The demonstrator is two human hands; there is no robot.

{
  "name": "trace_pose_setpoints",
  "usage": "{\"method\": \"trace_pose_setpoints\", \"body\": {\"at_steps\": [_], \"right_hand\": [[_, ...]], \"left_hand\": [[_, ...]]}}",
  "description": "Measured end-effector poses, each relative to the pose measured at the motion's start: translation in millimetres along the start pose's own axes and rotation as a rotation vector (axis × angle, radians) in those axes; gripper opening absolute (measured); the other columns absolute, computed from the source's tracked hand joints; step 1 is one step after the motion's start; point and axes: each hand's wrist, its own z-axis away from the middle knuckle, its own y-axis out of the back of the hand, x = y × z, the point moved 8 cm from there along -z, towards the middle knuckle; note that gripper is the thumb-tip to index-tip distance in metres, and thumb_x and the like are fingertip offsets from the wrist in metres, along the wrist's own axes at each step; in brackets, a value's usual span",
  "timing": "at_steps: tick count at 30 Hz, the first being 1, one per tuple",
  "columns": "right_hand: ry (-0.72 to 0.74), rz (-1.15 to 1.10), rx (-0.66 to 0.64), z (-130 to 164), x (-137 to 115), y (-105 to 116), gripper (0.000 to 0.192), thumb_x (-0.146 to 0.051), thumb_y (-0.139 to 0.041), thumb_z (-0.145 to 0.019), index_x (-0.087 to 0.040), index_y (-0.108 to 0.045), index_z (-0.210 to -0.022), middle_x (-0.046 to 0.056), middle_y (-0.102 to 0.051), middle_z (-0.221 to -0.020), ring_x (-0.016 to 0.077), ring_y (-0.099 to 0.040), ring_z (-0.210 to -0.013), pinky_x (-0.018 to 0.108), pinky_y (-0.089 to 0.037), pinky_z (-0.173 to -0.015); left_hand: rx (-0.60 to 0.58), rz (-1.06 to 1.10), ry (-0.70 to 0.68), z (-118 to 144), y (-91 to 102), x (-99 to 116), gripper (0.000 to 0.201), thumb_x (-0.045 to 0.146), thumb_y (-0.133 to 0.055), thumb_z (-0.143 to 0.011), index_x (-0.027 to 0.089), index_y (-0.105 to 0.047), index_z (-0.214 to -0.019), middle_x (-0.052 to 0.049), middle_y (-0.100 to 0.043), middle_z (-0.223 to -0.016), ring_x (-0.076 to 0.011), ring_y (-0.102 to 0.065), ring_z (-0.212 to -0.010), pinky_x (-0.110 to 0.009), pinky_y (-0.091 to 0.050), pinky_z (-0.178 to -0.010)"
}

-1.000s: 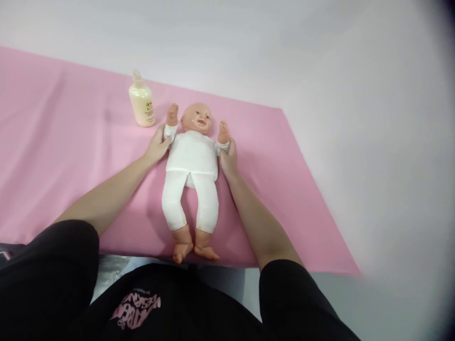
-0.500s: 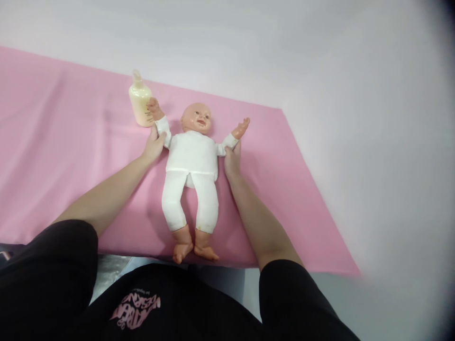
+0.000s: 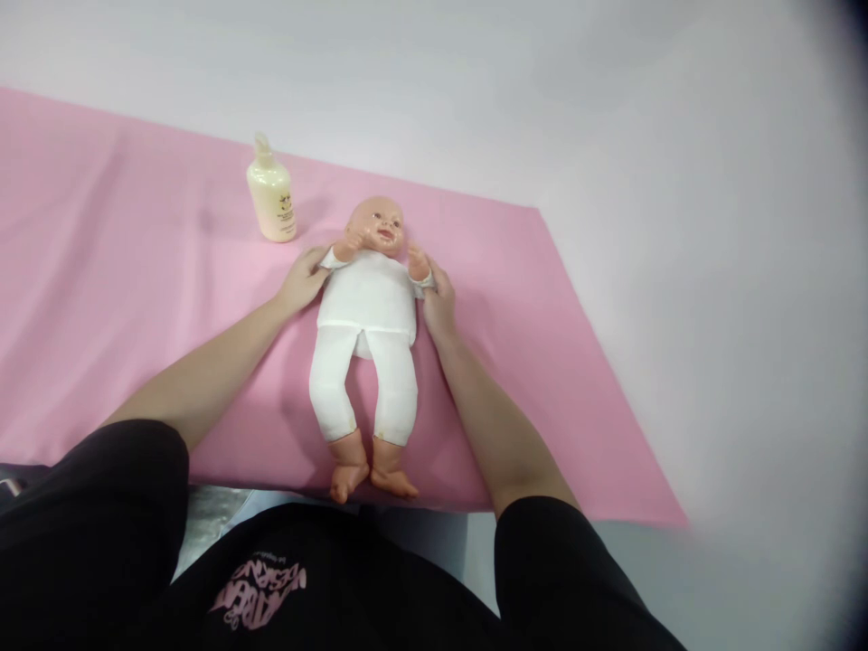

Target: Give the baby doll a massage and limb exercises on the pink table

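Note:
A baby doll (image 3: 366,294) with a white cloth body lies on its back, head away from me and bare feet towards me. My left hand (image 3: 305,278) is closed round the doll's arm on the left side, at the white sleeve. On the other side, my right hand (image 3: 440,303) grips the second arm near its wrist. Both doll arms are bent inward, their small hands close to the chin. Some of my fingertips are hidden behind the arms.
A pale yellow pump bottle (image 3: 273,203) stands upright beyond my left hand. Pink cloth (image 3: 529,362) covers the table, whose far edge meets a white surface. The table's near edge runs just below the doll's feet.
The doll's arms have swung from spread outward to folded in towards the chest. Both my hands moved inward with them. The bottle's label is now uncovered.

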Motion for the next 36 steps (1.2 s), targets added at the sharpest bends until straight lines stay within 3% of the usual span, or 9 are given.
{"method": "trace_pose_setpoints", "body": {"at_steps": [3, 7, 20, 27, 32, 36], "right_hand": [[0.004, 0.030, -0.035, 1.7, 1.0, -3.0, 0.057, -0.015, -0.048, -0.088, -0.027, -0.074, -0.138, 0.009, -0.073, -0.138, 0.0258, -0.064, -0.136, 0.053, -0.046, -0.130], [0.056, 0.054, -0.079, 2.8, -5.8, -6.4, 0.062, -0.009, -0.045, -0.086, -0.027, -0.075, -0.137, 0.009, -0.071, -0.135, 0.0239, -0.064, -0.134, 0.049, -0.045, -0.130], [0.057, 0.064, -0.075, 3.0, -7.4, -5.7, 0.059, -0.012, -0.047, -0.085, -0.027, -0.073, -0.135, 0.009, -0.072, -0.134, 0.0261, -0.063, -0.133, 0.052, -0.045, -0.130], [0.012, 0.053, 0.017, 3.5, 8.3, -2.0, 0.059, -0.016, -0.052, -0.086, -0.027, -0.059, -0.144, 0.011, -0.066, -0.148, 0.0271, -0.059, -0.143, 0.055, -0.042, -0.131], [-0.079, -0.019, 0.086, 1.5, 22.2, 3.9, 0.059, -0.025, -0.052, -0.094, -0.026, -0.045, -0.152, 0.014, -0.063, -0.146, 0.0300, -0.059, -0.140, 0.063, -0.047, -0.125], [0.057, -0.001, 0.132, -3.7, 4.3, 12.6, 0.065, -0.034, -0.051, -0.100, -0.027, -0.033, -0.163, 0.018, -0.046, -0.163, 0.0348, -0.040, -0.161, 0.066, -0.042, -0.127]], "left_hand": [[-0.039, -0.083, -0.027, 2.1, -5.3, 0.0, 0.056, 0.023, -0.052, -0.095, 0.023, -0.068, -0.149, -0.012, -0.070, -0.144, -0.0322, -0.061, -0.135, -0.056, -0.044, -0.126], [-0.064, -0.162, -0.067, 2.3, -10.9, 2.9, 0.063, 0.014, -0.049, -0.091, 0.019, -0.067, -0.151, -0.014, -0.069, -0.142, -0.0326, -0.060, -0.134, -0.057, -0.043, -0.125], [-0.054, -0.171, -0.051, 2.8, -9.0, -1.3, 0.066, 0.017, -0.052, -0.087, 0.019, -0.065, -0.152, -0.015, -0.069, -0.139, -0.0340, -0.060, -0.130, -0.058, -0.045, -0.123], [-0.014, -0.120, -0.025, 3.3, -3.3, 2.2, 0.062, 0.026, -0.057, -0.093, 0.019, -0.057, -0.154, -0.015, -0.067, -0.148, -0.0347, -0.059, -0.139, -0.059, -0.042, -0.128], [0.057, -0.002, 0.006, 1.9, 1.8, -1.2, 0.056, 0.045, -0.056, -0.105, 0.016, -0.050, -0.153, -0.021, -0.062, -0.153, -0.0344, -0.058, -0.144, -0.055, -0.042, -0.129], [0.106, 0.057, 0.048, 2.0, 3.4, -14.1, 0.064, 0.059, -0.053, -0.108, 0.020, -0.041, -0.157, -0.022, -0.055, -0.160, -0.0328, -0.052, -0.153, -0.053, -0.037, -0.133]]}}
